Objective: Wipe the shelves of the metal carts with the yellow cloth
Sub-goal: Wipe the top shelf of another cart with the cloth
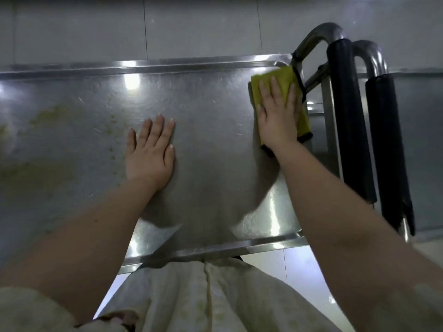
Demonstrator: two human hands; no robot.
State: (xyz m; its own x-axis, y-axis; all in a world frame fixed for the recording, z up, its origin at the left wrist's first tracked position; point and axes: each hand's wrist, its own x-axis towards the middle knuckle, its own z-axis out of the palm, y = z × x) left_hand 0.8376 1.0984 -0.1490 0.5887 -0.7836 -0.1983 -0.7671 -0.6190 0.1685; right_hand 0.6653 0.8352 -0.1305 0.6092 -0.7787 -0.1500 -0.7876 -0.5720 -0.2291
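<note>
From the head camera: the folded yellow cloth with black edging (286, 83) lies flat in the far right corner of the top stainless-steel shelf (203, 104) of the nearer metal cart, just beside the tube handle with its black foam sleeve (347, 116). The right hand (278, 116) presses down on it with straight, spread fingers. It is a flat palm, not a clutch, and nothing is curled into the hand. The left hand (149, 152) rests flat on bare metal near the middle of the shelf, fingers straight and holding nothing, apparently to brace the cart.

To do this stroke well, I would keep the palm's weight even over the cloth and work it into the raised rim at the corner. Then draw it leftward in overlapping passes toward the yellowish-brown smears and specks (48, 121) on the left part of the shelf — those look the worst and probably need firmer rubbing. The left hand will have to lift clear as the cloth comes across.

A second handle and shelf (419, 111) sit just to the right.

No brand, label or writing can be read anywhere.
</note>
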